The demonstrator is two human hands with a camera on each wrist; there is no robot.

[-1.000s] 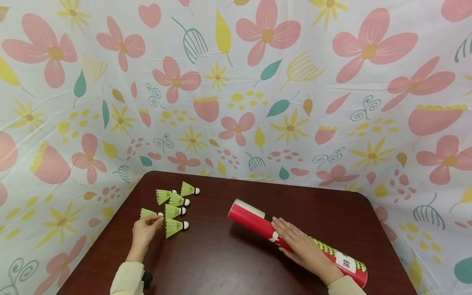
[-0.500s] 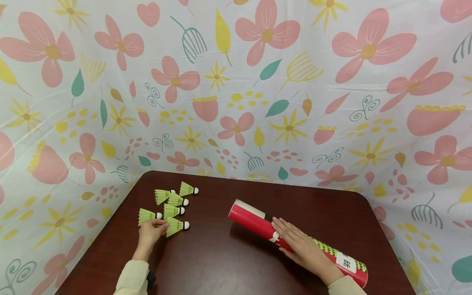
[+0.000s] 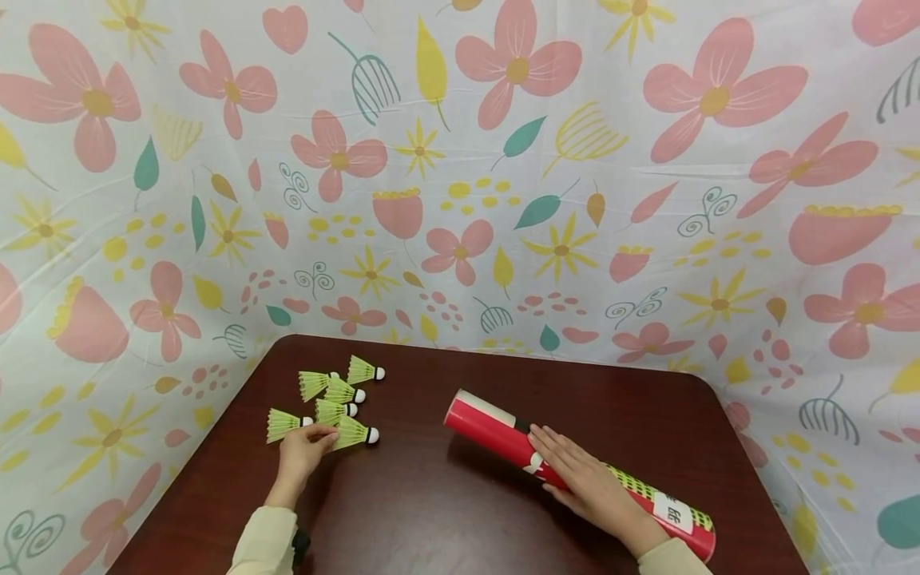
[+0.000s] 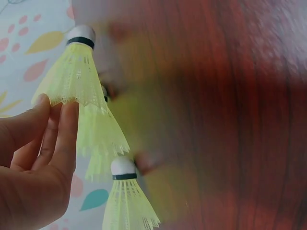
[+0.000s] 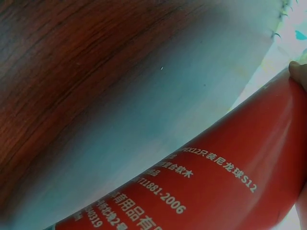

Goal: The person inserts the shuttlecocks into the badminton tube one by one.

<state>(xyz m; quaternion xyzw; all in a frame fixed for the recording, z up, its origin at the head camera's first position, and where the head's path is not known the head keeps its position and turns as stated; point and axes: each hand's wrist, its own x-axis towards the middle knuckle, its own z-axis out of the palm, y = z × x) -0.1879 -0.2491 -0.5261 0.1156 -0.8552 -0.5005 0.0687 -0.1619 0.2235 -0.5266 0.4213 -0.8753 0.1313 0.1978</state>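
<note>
Toward the lower left of the head view, an outlying shuttlecock [image 3: 282, 426] lies on the dark wooden table [image 3: 424, 503], its white cork pointing right. Just below and right of that cork, the left hand [image 3: 299, 457] has a narrow pinch on the skirt rim of the nearest shuttlecock [image 3: 352, 433]; the left wrist view shows thumb on one side, fingers on the other, with the cork at the far end. Whether this piece is clear of the tabletop I cannot tell. Above it, still left of centre, four more shuttlecocks [image 3: 343, 390] are clustered closely, corks all to the right. Right of centre, a red tube [image 3: 490, 429] runs diagonally from mid-frame down to the lower right, where a white label and yellow-and-black patterning show. The right hand [image 3: 588, 483] rests across its middle, fingers extended along the top rather than wrapped tightly round; the right wrist view shows just a little of the hand at its right edge. The step in hand looks like picking up a single shuttlecock while the tube is steadied. The next move seems to call for a light pinch that does not crush the skirt, drawing it away from its neighbours, with the tube kept from rolling.
</note>
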